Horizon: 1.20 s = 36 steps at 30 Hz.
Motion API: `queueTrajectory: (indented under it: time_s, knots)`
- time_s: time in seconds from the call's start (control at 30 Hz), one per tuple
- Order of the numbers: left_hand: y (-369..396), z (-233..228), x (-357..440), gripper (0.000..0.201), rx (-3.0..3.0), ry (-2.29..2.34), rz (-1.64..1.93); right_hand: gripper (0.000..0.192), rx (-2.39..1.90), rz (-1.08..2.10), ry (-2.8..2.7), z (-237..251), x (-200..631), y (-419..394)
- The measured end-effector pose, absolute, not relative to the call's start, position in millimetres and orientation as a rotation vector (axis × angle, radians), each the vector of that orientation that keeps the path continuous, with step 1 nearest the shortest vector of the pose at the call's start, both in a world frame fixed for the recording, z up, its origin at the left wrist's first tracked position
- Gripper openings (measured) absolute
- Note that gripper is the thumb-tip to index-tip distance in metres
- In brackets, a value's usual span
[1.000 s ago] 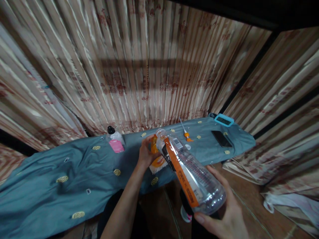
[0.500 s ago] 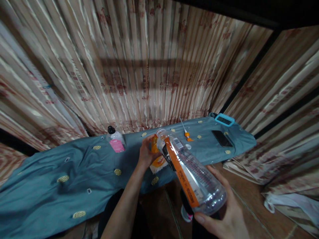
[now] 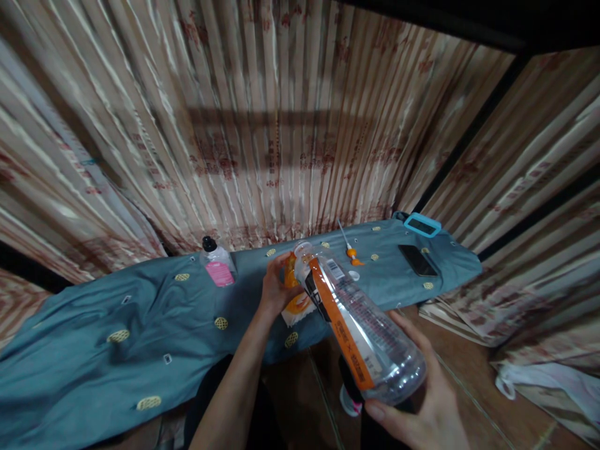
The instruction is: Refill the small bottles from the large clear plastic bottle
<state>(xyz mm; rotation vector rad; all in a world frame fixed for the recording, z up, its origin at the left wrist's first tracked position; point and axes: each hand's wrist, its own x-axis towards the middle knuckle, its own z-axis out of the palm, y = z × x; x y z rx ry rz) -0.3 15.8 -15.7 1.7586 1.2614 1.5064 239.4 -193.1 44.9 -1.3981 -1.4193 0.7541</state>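
My right hand (image 3: 422, 387) is wrapped around the base of a large clear plastic bottle (image 3: 370, 331) with an orange and white label. The bottle lies tilted, its uncapped neck pointing up and left over the cloth. My left hand (image 3: 276, 284) is closed on an orange pouch (image 3: 295, 303) with a jagged white bottom edge, right beside the bottle's neck. The neck hides part of the pouch, and I cannot tell whether they touch. Beyond them lies an orange pump head (image 3: 351, 253) with a long pale tube, near a small white cap (image 3: 354, 275).
A blue-green patterned cloth (image 3: 154, 331) covers the long low surface. On it stand or lie a pink-labelled bottle with a black cap (image 3: 219, 267), a dark phone (image 3: 417, 260) and a blue-framed device (image 3: 422, 225). A pleated curtain (image 3: 272, 125) hangs behind, with dark bars at right.
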Motion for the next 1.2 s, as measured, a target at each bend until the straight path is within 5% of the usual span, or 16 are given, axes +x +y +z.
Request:
queueTrajectory:
  time_s: [1.2]
  knots:
    - [15.9,-19.6,0.9,0.075,1.747,1.235,1.530,0.108,-1.419,0.807,-1.386,42.9,239.0,-194.1]
